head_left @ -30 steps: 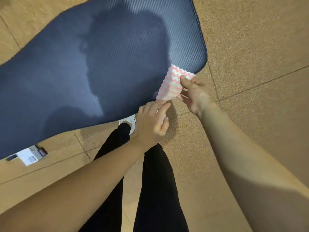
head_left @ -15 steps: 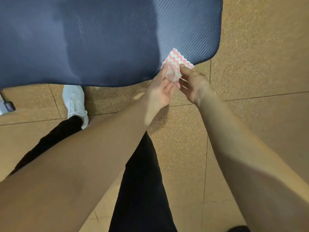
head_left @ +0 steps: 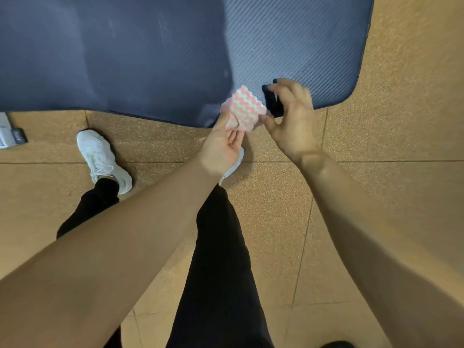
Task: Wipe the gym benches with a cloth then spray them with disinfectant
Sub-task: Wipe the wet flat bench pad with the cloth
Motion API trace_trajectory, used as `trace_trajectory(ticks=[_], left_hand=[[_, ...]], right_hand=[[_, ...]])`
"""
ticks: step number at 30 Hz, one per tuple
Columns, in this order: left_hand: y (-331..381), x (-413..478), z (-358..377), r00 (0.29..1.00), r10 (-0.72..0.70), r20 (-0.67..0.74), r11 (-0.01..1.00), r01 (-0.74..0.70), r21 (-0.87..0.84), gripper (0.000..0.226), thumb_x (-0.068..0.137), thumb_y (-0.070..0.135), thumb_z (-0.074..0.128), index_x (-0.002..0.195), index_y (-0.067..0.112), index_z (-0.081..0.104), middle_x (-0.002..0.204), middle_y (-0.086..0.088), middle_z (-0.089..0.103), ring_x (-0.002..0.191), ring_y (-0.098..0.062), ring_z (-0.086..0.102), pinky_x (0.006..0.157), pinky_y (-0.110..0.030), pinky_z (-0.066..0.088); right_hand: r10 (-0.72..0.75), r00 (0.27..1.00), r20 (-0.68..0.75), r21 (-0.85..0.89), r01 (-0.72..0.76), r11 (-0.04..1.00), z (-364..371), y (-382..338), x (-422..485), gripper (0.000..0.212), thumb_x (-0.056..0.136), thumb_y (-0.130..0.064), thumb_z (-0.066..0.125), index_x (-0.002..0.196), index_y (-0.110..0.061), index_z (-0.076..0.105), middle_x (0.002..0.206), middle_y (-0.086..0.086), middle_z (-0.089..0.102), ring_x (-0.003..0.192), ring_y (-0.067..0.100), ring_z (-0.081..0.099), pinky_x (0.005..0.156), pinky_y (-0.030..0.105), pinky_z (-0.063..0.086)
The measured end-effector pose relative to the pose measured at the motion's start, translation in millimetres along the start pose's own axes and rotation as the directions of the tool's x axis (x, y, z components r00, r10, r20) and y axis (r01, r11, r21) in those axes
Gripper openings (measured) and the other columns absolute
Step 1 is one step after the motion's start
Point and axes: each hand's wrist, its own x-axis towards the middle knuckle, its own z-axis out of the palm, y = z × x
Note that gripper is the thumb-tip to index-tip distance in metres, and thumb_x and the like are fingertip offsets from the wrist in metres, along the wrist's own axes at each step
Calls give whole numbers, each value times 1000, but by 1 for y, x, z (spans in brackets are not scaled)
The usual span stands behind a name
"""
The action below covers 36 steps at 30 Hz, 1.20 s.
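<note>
Changing hands, was it, that cloth? the supervisor asked.

It was, I answered. A second before, my right hand (head_left: 293, 121) had the small pink-and-white wavy-striped wiping cloth (head_left: 244, 109) pinched at its upper corner. By this moment the cloth sat in my left hand (head_left: 221, 149), thumb on top and fingers (head_left: 237, 136) underneath, clamped on its lower edge. The right hand had let go. Its fingers were loosely curled and spread, holding nothing, just beside the cloth's right edge.

And the dark patch under those fingers?

Shadow on the pad, in my judgement, though I could not tell for certain.

Where was the cloth against the bench?

Held over the near edge of the long navy padded bench (head_left: 150, 59), towards its rounded right end. Whether it touched the pad I could not say. I judged the cloth was being regripped before wiping, with spraying not begun.

Surfaces?

The pad looked like vinyl with fine diagonal ribbing, lit at the right and shaded at the left. The cloth looked soft and thin, scalloped at its edges. Underfoot lay speckled tan rubber floor tiles (head_left: 376, 172), and my white trainer (head_left: 100, 156) stood near the bench.
</note>
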Motion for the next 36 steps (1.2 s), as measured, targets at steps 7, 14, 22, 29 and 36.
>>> trace_trajectory(ticks=[7,14,22,29,36], left_hand=[[53,-8,-44,995,53,-79,995,-46,86,62,96,36,75,148,10,57,136,4,66,134,-9,59,104,-18,51],[127,-7,-84,966,43,-254,997,-24,79,48,87,42,84,127,18,72,136,-2,71,129,-11,65,78,-18,62],[193,-13,-115,943,129,-306,985,-88,146,35,86,43,84,101,15,68,106,0,76,95,-11,73,93,-25,60],[244,-20,-149,945,131,-299,989,-106,100,33,90,48,79,99,18,70,110,4,74,96,-10,70,102,-25,57],[290,-18,-193,938,174,-300,984,-155,86,29,96,46,72,96,18,69,106,3,76,83,-9,70,70,-19,58]], right_hand=[[-12,981,191,-180,47,983,33,-40,-13,71,83,-20,80,146,-19,48,161,5,33,151,32,22,120,47,31],[140,978,153,-189,-110,976,44,-65,-14,65,86,-14,76,145,-16,47,165,6,25,156,31,10,124,41,21],[341,937,73,-185,-323,928,65,-99,-13,63,87,-22,74,142,-12,45,169,7,16,157,33,6,125,51,17],[-77,979,186,-246,122,962,109,-188,-19,60,85,-22,73,140,-10,49,153,14,41,142,34,37,117,51,30],[-267,891,368,-205,358,911,171,-284,14,67,93,-21,61,153,-12,34,165,10,26,152,33,21,124,50,19]])
